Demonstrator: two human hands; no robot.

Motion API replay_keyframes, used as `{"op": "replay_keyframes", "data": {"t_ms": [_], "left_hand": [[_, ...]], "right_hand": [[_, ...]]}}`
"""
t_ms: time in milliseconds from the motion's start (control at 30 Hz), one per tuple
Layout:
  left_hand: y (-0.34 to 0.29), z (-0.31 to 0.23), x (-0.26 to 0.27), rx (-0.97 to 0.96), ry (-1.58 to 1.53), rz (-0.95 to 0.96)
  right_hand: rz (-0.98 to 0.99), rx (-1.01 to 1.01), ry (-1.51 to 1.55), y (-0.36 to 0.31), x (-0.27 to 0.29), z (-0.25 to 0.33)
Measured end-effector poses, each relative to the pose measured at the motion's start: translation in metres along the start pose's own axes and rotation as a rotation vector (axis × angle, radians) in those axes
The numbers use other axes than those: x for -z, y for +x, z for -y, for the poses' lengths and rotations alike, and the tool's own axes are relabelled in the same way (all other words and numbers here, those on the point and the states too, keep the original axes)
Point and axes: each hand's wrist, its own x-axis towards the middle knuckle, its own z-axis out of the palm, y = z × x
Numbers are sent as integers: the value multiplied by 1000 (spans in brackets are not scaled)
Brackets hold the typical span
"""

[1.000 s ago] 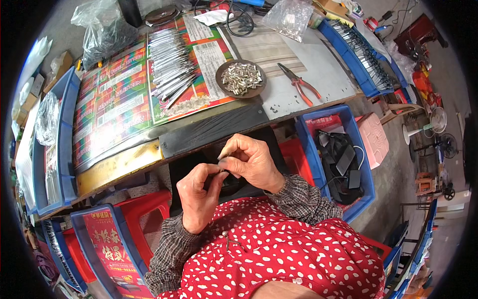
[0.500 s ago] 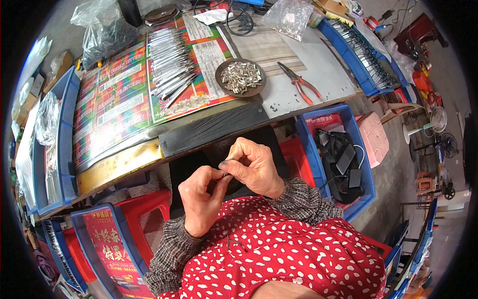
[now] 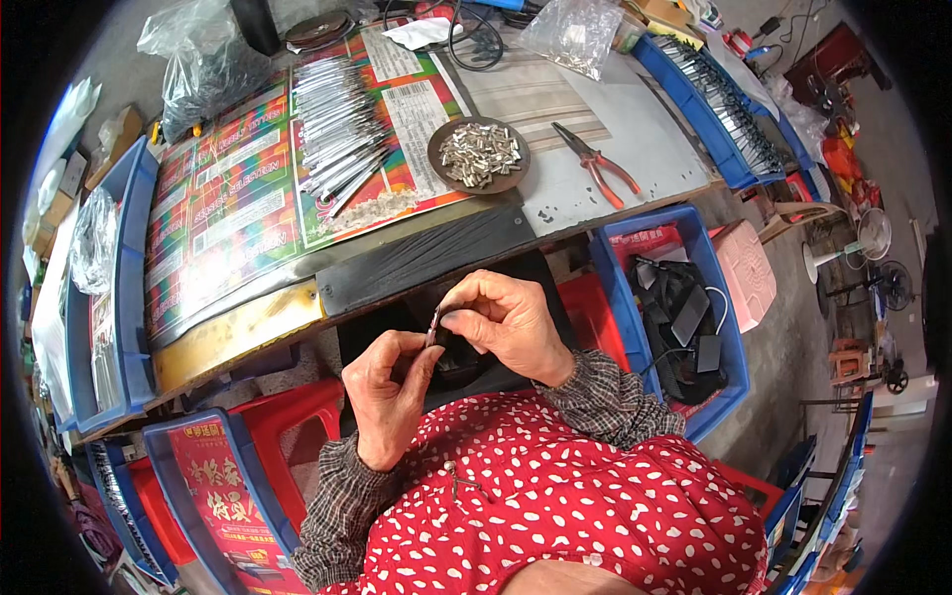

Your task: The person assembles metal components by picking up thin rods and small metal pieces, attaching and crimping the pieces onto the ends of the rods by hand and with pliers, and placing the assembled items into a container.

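Note:
In front of my lap, below the table edge, my left hand (image 3: 389, 389) pinches a small, thin, dark piece (image 3: 433, 328) with a shiny part between thumb and fingertips. My right hand (image 3: 508, 325) closes thumb and forefinger at the upper end of that piece. Its exact kind is too small to make out. On the table beyond, a round brown dish (image 3: 526, 167) holds a heap of short silvery metal tubes (image 3: 480, 155). To the left of the dish lies a bundle of slim metal rods (image 3: 337, 124). Red-handled pliers (image 3: 595, 167) rest to its right, jaws pointing away.
A blue tray of dark-tipped metal pieces (image 3: 709, 109) stands at the table's far right. Below it, a blue crate (image 3: 734, 342) contains black devices and cables. At left are a blue bin (image 3: 134, 268) and red stool (image 3: 288, 416). Plastic bags (image 3: 198, 69) lie at the back.
My hands have moved slightly apart, the left one down and leftward. The thin dark piece between the fingertips now shows upright. The things on the table have not moved.

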Motion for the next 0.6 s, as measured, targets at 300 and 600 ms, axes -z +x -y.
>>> {"op": "replay_keyframes", "data": {"t_ms": [300, 600], "left_hand": [[-2, 0, 0, -70, 54, 17], [-1, -1, 1, -59, 65, 38]], "right_hand": [[-23, 17, -73, 0, -1, 2], [-19, 150, -233, 1, -1, 3]]}}
